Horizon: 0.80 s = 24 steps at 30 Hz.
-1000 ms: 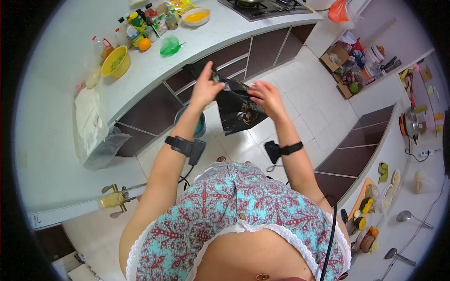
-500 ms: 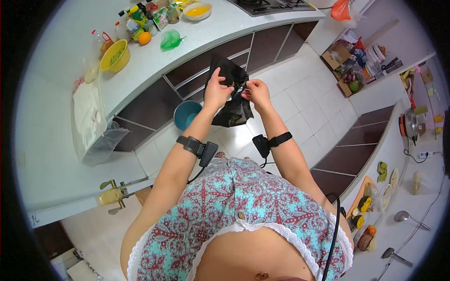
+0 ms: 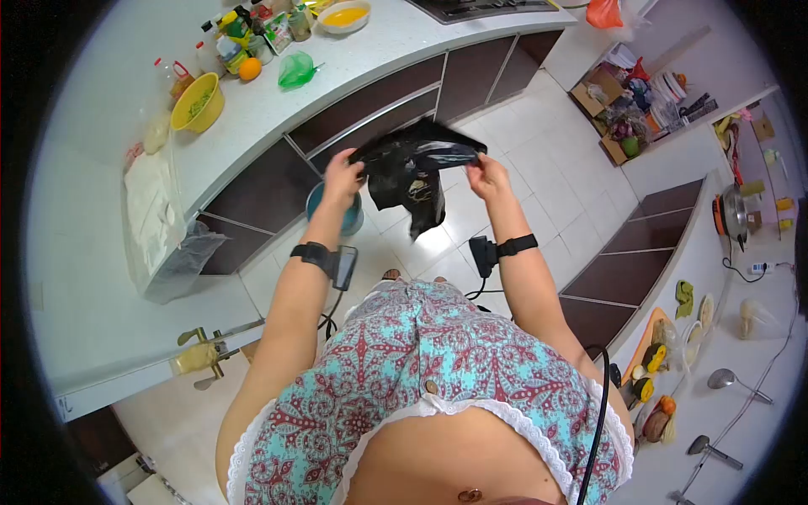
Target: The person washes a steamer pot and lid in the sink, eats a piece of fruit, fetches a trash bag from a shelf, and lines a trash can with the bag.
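A thin black plastic bag (image 3: 391, 181) hangs stretched between my two hands, its mouth spread wide and its lower part dangling crumpled. My left hand (image 3: 342, 178) grips one edge of the bag at its left side. At the opposite side, my right hand (image 3: 488, 177) pinches the other edge between thumb and fingers. A teal bucket (image 3: 352, 220) stands on the floor just beneath my left wrist, partly hidden by that hand.
Ahead lies the counter (image 3: 370, 71) with a yellow basin (image 3: 210, 109), an orange (image 3: 250, 69), a green mesh bag (image 3: 296, 71) and several bottles. Cardboard boxes (image 3: 587, 98) stand far right. The right counter holds a ladle (image 3: 722, 379) and cut pumpkin (image 3: 655, 358).
My hands have moved apart, left hand to the left and right hand to the right. The bag, bunched between them before, is now pulled wide at its mouth.
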Each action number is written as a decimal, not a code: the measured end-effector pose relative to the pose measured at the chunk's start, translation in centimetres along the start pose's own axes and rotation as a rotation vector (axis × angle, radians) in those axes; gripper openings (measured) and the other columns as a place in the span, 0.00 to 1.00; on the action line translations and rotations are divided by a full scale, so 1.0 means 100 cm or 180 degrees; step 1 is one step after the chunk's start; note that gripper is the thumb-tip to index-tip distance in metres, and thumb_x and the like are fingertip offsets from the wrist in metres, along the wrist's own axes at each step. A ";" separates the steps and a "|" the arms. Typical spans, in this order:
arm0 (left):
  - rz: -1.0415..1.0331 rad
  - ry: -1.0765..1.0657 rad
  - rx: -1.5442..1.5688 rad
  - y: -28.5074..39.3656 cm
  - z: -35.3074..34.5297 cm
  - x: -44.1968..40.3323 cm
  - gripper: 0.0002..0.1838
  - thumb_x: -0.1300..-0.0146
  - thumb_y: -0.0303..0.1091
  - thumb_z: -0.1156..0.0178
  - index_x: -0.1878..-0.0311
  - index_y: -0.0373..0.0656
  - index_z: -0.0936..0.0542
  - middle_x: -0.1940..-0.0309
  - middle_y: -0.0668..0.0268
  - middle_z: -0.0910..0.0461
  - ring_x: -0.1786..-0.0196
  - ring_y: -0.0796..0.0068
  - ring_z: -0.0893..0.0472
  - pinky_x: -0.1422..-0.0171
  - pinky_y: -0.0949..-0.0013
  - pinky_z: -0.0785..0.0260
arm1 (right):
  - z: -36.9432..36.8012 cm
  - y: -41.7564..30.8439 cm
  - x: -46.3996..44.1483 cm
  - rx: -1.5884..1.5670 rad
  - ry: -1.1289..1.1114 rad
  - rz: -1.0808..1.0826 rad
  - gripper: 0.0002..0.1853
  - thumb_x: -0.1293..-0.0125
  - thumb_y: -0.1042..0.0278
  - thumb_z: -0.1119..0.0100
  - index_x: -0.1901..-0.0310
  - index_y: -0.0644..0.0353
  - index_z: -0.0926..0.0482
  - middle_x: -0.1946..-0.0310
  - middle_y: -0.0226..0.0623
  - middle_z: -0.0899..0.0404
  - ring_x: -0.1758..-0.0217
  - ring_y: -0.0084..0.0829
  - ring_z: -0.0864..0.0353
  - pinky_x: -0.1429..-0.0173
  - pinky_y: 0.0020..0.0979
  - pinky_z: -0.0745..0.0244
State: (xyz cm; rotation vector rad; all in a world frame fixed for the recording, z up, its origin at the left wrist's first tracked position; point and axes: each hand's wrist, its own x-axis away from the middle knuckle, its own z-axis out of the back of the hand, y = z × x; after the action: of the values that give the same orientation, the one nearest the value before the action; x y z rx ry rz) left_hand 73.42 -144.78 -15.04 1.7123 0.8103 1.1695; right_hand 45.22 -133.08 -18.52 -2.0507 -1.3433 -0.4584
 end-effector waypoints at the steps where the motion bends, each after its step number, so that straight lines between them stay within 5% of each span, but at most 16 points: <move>1: 0.0006 0.0253 0.0209 -0.013 0.016 -0.013 0.21 0.39 0.19 0.50 0.41 0.41 0.31 0.52 0.55 0.26 0.58 0.63 0.20 0.63 0.66 0.22 | 0.003 -0.005 0.005 -0.0009 0.0007 0.0009 0.09 0.32 0.77 0.61 0.54 0.68 0.32 0.63 0.46 0.26 0.60 0.38 0.21 0.53 0.39 0.19; 3: 0.0057 0.0511 0.0479 -0.003 0.028 -0.013 0.25 0.41 0.15 0.55 0.39 0.39 0.38 0.50 0.51 0.30 0.56 0.57 0.21 0.58 0.56 0.22 | 0.002 -0.012 0.019 0.0451 0.0383 0.0648 0.10 0.33 0.79 0.62 0.53 0.63 0.32 0.63 0.46 0.27 0.61 0.36 0.22 0.55 0.38 0.19; 5: 0.0081 0.0648 0.1267 0.003 0.039 -0.022 0.22 0.40 0.15 0.57 0.41 0.37 0.38 0.50 0.48 0.32 0.53 0.50 0.23 0.52 0.47 0.24 | 0.023 -0.021 -0.002 0.0605 0.0191 0.0378 0.13 0.37 0.82 0.61 0.53 0.59 0.32 0.64 0.42 0.27 0.65 0.34 0.23 0.60 0.36 0.20; 7: 0.0203 0.0883 0.1868 0.000 0.056 -0.043 0.17 0.40 0.17 0.57 0.46 0.34 0.36 0.52 0.49 0.30 0.55 0.52 0.23 0.50 0.45 0.26 | 0.014 -0.023 0.025 0.1377 -0.0445 0.0805 0.10 0.39 0.81 0.59 0.61 0.59 0.28 0.69 0.34 0.27 0.69 0.30 0.25 0.65 0.30 0.23; 11: 0.0616 0.1070 0.2136 0.035 0.063 -0.041 0.07 0.37 0.24 0.56 0.57 0.35 0.32 0.60 0.54 0.26 0.57 0.58 0.22 0.52 0.48 0.27 | 0.002 -0.032 0.050 0.2214 -0.1694 0.0415 0.07 0.41 0.75 0.51 0.66 0.62 0.22 0.72 0.30 0.24 0.69 0.28 0.24 0.64 0.29 0.26; 13: 0.0711 0.0872 0.2070 0.054 0.056 -0.028 0.06 0.38 0.25 0.56 0.60 0.36 0.31 0.62 0.54 0.25 0.59 0.59 0.22 0.52 0.52 0.27 | -0.012 -0.027 0.074 0.5042 -0.1574 0.1217 0.10 0.44 0.68 0.44 0.65 0.63 0.17 0.72 0.32 0.20 0.66 0.25 0.23 0.60 0.29 0.26; 15: 0.0694 0.0618 0.2112 0.044 0.067 -0.043 0.08 0.39 0.25 0.54 0.57 0.37 0.28 0.62 0.56 0.24 0.60 0.62 0.22 0.53 0.55 0.27 | -0.007 -0.029 0.065 0.5585 -0.1787 0.1211 0.16 0.47 0.64 0.39 0.57 0.60 0.17 0.66 0.39 0.17 0.62 0.32 0.20 0.55 0.32 0.25; 17: 0.0018 0.0539 0.1344 0.053 0.056 -0.036 0.13 0.39 0.24 0.53 0.52 0.40 0.27 0.64 0.59 0.24 0.60 0.65 0.23 0.53 0.58 0.27 | 0.001 -0.032 0.054 0.6373 -0.0812 0.2364 0.15 0.48 0.63 0.37 0.58 0.59 0.16 0.67 0.43 0.17 0.60 0.41 0.19 0.52 0.35 0.25; 18: -0.0302 0.0421 0.0840 0.065 0.040 -0.014 0.16 0.42 0.21 0.53 0.51 0.43 0.25 0.62 0.62 0.24 0.60 0.69 0.23 0.52 0.64 0.29 | 0.002 -0.037 0.048 0.6584 -0.0414 0.2552 0.22 0.51 0.62 0.33 0.53 0.61 0.20 0.58 0.50 0.20 0.54 0.50 0.21 0.49 0.40 0.25; 19: -0.0309 0.0413 0.0843 0.069 0.031 -0.001 0.16 0.42 0.21 0.53 0.51 0.43 0.25 0.62 0.62 0.24 0.60 0.69 0.23 0.52 0.64 0.29 | 0.001 -0.038 0.050 0.6582 -0.0409 0.2564 0.22 0.51 0.62 0.33 0.53 0.61 0.20 0.58 0.50 0.20 0.54 0.50 0.21 0.49 0.40 0.25; 21: -0.2017 -0.0669 -0.0868 0.071 0.021 0.012 0.16 0.45 0.18 0.54 0.55 0.43 0.25 0.59 0.64 0.25 0.57 0.72 0.24 0.49 0.70 0.31 | -0.004 -0.040 0.057 0.6700 0.0466 0.2831 0.30 0.53 0.63 0.31 0.47 0.62 0.28 0.50 0.56 0.26 0.51 0.51 0.23 0.48 0.41 0.25; 22: -0.2098 -0.1178 -0.1593 0.072 0.020 0.013 0.16 0.48 0.17 0.56 0.59 0.41 0.24 0.58 0.64 0.26 0.53 0.73 0.25 0.48 0.73 0.34 | -0.014 -0.040 0.069 0.6924 0.0619 0.2228 0.35 0.54 0.64 0.29 0.43 0.61 0.33 0.45 0.60 0.31 0.47 0.54 0.25 0.45 0.42 0.26; 23: -0.3134 -0.1438 -0.2440 0.070 0.020 0.017 0.14 0.47 0.19 0.54 0.60 0.40 0.23 0.57 0.61 0.25 0.51 0.67 0.25 0.47 0.69 0.33 | -0.010 -0.042 0.065 0.6917 0.0646 0.2227 0.35 0.54 0.64 0.29 0.43 0.61 0.33 0.45 0.60 0.31 0.47 0.54 0.25 0.45 0.42 0.26; 24: -0.3065 -0.1445 -0.3204 0.074 0.014 0.030 0.13 0.46 0.22 0.52 0.59 0.41 0.22 0.56 0.58 0.25 0.51 0.63 0.24 0.47 0.66 0.32 | -0.008 -0.045 0.061 0.7139 0.0539 0.2120 0.32 0.53 0.65 0.31 0.45 0.62 0.32 0.47 0.58 0.29 0.49 0.51 0.23 0.49 0.42 0.24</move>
State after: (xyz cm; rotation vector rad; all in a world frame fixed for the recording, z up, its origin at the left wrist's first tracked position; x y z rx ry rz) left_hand 76.02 -145.51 -7.34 0.5428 0.4889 0.3353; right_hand 43.69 -128.14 -12.87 -0.2986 -0.2623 0.8596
